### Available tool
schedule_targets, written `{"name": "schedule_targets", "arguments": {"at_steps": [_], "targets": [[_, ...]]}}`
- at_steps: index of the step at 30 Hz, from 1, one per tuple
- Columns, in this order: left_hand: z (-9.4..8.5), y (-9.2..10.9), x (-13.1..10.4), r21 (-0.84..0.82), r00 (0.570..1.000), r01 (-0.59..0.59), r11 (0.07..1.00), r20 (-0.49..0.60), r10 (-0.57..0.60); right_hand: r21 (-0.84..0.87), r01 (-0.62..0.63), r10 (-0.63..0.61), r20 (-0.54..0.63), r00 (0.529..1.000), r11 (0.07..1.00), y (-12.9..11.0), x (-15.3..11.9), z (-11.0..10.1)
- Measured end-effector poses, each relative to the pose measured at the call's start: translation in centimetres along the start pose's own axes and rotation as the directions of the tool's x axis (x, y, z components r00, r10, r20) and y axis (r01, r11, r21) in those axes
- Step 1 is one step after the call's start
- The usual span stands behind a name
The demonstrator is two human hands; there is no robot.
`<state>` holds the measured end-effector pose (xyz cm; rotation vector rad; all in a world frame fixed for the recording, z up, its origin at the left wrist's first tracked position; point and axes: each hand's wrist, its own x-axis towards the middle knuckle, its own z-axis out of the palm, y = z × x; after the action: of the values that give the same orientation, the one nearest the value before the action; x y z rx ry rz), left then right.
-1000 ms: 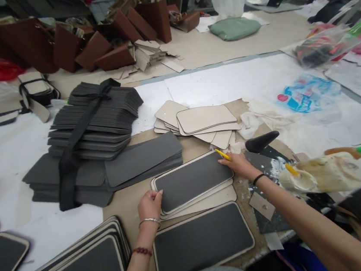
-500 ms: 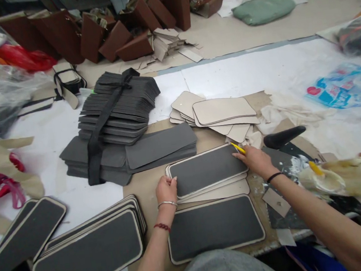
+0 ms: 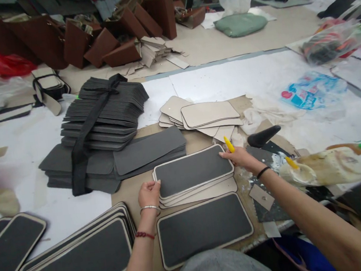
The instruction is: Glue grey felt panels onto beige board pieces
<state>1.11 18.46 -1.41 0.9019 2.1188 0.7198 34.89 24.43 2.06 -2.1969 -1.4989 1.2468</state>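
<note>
A dark grey rectangular panel (image 3: 191, 171) with rounded corners and a pale border lies on a small stack of beige panels (image 3: 219, 188). My left hand (image 3: 149, 195) pinches its left edge between thumb and fingers. At the upper right corner, my right hand (image 3: 237, 157) keeps a slim yellow tool (image 3: 229, 144) in its grip, its tip pointing up, while the fingertips touch the panel's edge. Closer to me is another dark panel with a pale border (image 3: 206, 228), flat on the table.
Bordered panels (image 3: 74, 260) are stacked at left. Behind stand a strapped pile of grey pieces (image 3: 105, 105) and loose beige pieces (image 3: 210, 112). On the right are a black-handled tool (image 3: 263, 137) and a white-smeared bowl (image 3: 302, 176). Brown boxy bags (image 3: 101, 44) line the back.
The yellow tool has tipped from lying along the panel's corner to pointing upward, and my right fingers have come onto the panel's edge. The whole view has shifted; my left hand keeps its place.
</note>
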Motion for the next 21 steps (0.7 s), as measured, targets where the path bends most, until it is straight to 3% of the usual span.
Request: {"name": "schedule_targets", "arguments": {"at_steps": [4, 8, 11, 15, 21], "targets": [[-0.9, -0.3, 0.3, -0.039, 1.000, -0.009, 0.999, 0.024, 0.010, -0.098, -0.018, 0.023, 0.042, 0.999, 0.995, 0.2, -0.1, 0.9], [-1.3, -0.4, 0.3, -0.055, 0.999, -0.016, 0.998, 0.027, 0.018, -0.256, 0.091, -0.089, 0.019, 0.996, 0.962, 0.5, 0.0, 1.0], [-1.2, -0.5, 0.4, -0.076, 0.999, 0.000, 0.997, 0.036, 0.003, -0.328, 0.098, -0.099, 0.014, 0.995, 0.940, 0.8, 0.1, 1.2], [-1.3, -0.6, 0.5, -0.105, 0.998, 0.020, 0.994, 0.060, -0.013, -0.366, 0.073, -0.082, -0.010, 0.997, 0.928, 1.0, 0.1, 1.5], [-2.0, -0.8, 0.3, -0.117, 0.993, 0.007, 0.993, 0.120, 0.007, -0.349, 0.129, -0.139, -0.003, 0.990, 0.928, 1.1, 0.1, 1.8]]}}
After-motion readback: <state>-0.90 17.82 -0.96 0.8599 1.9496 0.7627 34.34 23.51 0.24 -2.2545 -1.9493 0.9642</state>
